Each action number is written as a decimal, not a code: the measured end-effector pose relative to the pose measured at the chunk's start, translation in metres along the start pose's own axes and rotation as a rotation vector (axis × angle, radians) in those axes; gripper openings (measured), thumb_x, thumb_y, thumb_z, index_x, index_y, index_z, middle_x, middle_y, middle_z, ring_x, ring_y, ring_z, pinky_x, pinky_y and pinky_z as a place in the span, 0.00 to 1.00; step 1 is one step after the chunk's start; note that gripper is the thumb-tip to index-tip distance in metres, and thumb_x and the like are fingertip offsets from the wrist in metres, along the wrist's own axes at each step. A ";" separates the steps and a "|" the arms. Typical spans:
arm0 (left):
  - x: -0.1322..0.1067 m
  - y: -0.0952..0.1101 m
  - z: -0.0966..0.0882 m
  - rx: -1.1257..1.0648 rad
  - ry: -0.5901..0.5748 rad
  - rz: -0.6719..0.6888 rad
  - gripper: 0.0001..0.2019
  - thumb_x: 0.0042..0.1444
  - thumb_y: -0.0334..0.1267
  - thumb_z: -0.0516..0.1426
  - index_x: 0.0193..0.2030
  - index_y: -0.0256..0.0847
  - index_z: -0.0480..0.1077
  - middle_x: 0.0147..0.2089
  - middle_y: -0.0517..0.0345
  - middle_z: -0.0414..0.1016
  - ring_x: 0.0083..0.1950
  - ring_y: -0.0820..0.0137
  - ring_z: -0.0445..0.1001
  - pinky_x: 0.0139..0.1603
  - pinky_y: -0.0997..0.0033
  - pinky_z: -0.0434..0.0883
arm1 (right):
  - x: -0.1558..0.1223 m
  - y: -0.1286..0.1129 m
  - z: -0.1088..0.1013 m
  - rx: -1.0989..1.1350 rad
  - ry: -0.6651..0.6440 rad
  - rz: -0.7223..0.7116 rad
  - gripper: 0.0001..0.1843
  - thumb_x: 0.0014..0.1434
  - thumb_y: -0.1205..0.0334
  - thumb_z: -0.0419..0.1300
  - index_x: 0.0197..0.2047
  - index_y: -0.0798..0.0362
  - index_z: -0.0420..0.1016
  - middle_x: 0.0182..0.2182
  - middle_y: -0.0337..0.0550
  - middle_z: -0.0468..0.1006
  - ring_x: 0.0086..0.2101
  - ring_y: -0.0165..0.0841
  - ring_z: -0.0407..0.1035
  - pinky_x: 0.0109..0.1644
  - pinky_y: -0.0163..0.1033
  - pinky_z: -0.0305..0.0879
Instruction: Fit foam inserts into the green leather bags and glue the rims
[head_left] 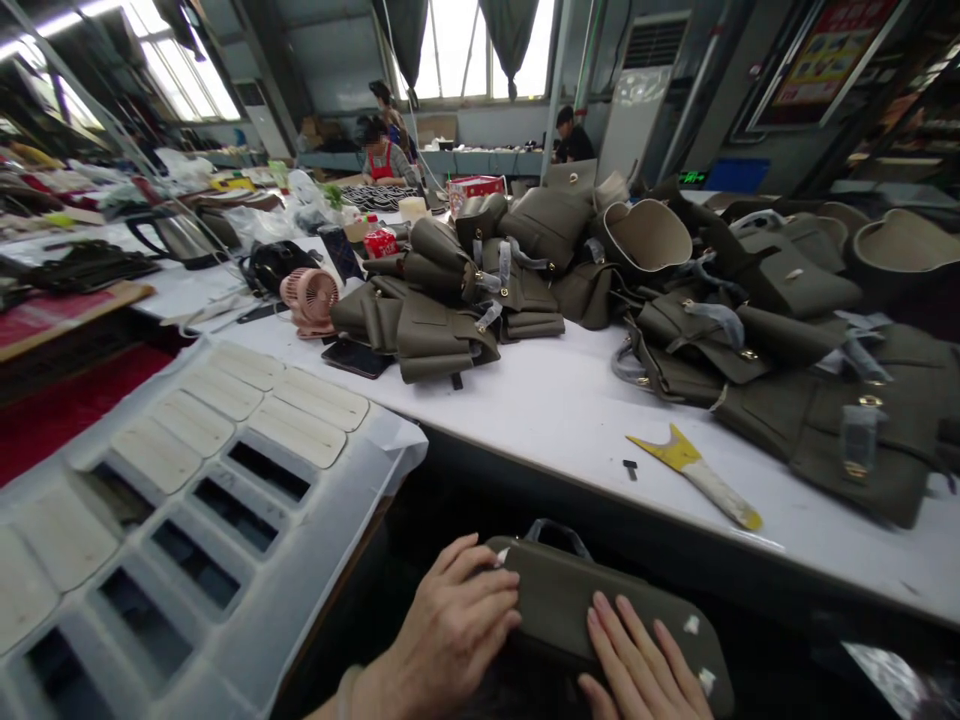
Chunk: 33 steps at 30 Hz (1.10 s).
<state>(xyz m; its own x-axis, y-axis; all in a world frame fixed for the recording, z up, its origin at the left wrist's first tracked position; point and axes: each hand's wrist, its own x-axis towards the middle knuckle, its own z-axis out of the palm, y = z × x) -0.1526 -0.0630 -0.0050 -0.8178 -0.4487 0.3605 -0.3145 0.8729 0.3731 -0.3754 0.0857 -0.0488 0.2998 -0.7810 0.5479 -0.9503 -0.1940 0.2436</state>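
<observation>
Head view: olive bag (pixel 555 600) beneath both hands, in front of the near edge of the white bench (pixel 540 410). Left grip (pixel 459 620): fingers curled over the bag's left end; whether they pinch it cannot be told. Right grip (pixel 649 670): fingers extended flat on the upper face, clasping nothing. Judged light, fairly stiff, smooth and easily scuffed; best held by its rounded ends. Underside lost in shadow; right wrist cut off below.

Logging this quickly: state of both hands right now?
Left hand: half-curled at one end of the olive bag; grip unclear.
Right hand: open, laid flat on the bag.
</observation>
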 end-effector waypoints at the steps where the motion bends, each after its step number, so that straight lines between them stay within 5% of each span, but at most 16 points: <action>1: 0.007 -0.003 -0.002 -0.074 0.038 -0.089 0.09 0.63 0.33 0.55 0.49 0.44 0.72 0.50 0.63 0.78 0.51 0.65 0.71 0.59 0.58 0.65 | 0.001 0.000 0.001 0.002 0.006 0.003 0.18 0.61 0.60 0.56 0.50 0.61 0.76 0.46 0.53 0.81 0.41 0.42 0.78 0.68 0.52 0.45; 3: 0.022 -0.012 -0.004 -0.191 0.036 -0.254 0.08 0.62 0.33 0.57 0.47 0.43 0.73 0.48 0.60 0.77 0.48 0.67 0.71 0.53 0.64 0.67 | 0.003 -0.003 0.002 0.004 0.008 0.017 0.18 0.61 0.60 0.57 0.50 0.62 0.75 0.46 0.54 0.81 0.41 0.43 0.78 0.67 0.52 0.46; 6: 0.048 -0.027 -0.007 -0.283 -0.198 -0.377 0.05 0.58 0.34 0.60 0.42 0.42 0.74 0.42 0.59 0.76 0.43 0.69 0.72 0.45 0.71 0.68 | 0.003 -0.007 0.003 0.001 -0.002 0.037 0.18 0.61 0.60 0.57 0.50 0.62 0.75 0.47 0.54 0.80 0.42 0.44 0.78 0.66 0.52 0.47; 9: 0.069 -0.039 -0.008 -0.295 -0.402 -0.373 0.03 0.56 0.36 0.60 0.35 0.41 0.75 0.35 0.60 0.76 0.35 0.71 0.72 0.35 0.75 0.66 | 0.004 -0.007 0.002 -0.005 0.004 0.037 0.17 0.61 0.61 0.56 0.50 0.62 0.75 0.46 0.53 0.81 0.41 0.44 0.78 0.65 0.52 0.48; 18: 0.093 -0.044 -0.006 -0.244 -0.637 -0.324 0.09 0.56 0.37 0.55 0.29 0.39 0.73 0.32 0.52 0.79 0.34 0.64 0.76 0.33 0.70 0.64 | 0.009 -0.006 -0.001 -0.016 0.023 0.034 0.17 0.59 0.64 0.55 0.49 0.62 0.76 0.45 0.52 0.82 0.41 0.42 0.78 0.68 0.51 0.45; 24: 0.084 -0.063 -0.007 -0.231 -0.555 -0.455 0.09 0.58 0.39 0.53 0.31 0.39 0.71 0.34 0.52 0.78 0.37 0.63 0.76 0.34 0.70 0.65 | 0.005 -0.006 0.000 -0.014 0.021 0.040 0.17 0.59 0.63 0.56 0.49 0.60 0.76 0.46 0.51 0.81 0.42 0.42 0.78 0.68 0.50 0.45; 28: 0.069 -0.080 -0.020 -0.269 -0.461 -0.557 0.18 0.65 0.44 0.46 0.34 0.37 0.71 0.31 0.53 0.76 0.33 0.66 0.75 0.32 0.70 0.66 | 0.002 -0.007 0.002 0.013 0.007 0.078 0.18 0.59 0.62 0.57 0.51 0.60 0.75 0.47 0.51 0.81 0.43 0.43 0.77 0.62 0.50 0.54; 30: 0.060 -0.076 -0.026 -0.318 -0.443 -0.558 0.22 0.68 0.46 0.42 0.35 0.37 0.72 0.31 0.56 0.75 0.32 0.69 0.74 0.33 0.72 0.67 | 0.003 -0.006 0.002 0.020 0.014 0.082 0.18 0.60 0.61 0.57 0.51 0.60 0.75 0.47 0.51 0.81 0.43 0.44 0.77 0.57 0.50 0.58; 33: 0.047 -0.054 -0.026 -0.370 -0.368 -0.499 0.12 0.63 0.45 0.53 0.42 0.40 0.74 0.39 0.58 0.74 0.38 0.70 0.72 0.40 0.73 0.67 | 0.011 -0.001 -0.001 0.087 0.050 0.093 0.15 0.61 0.59 0.58 0.48 0.57 0.76 0.43 0.48 0.83 0.41 0.42 0.77 0.52 0.48 0.62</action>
<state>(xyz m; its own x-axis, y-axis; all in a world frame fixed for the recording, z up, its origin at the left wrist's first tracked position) -0.1614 -0.1357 0.0141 -0.7494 -0.6261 -0.2156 -0.5623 0.4297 0.7065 -0.3706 0.0780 -0.0426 0.2119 -0.7681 0.6042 -0.9772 -0.1744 0.1210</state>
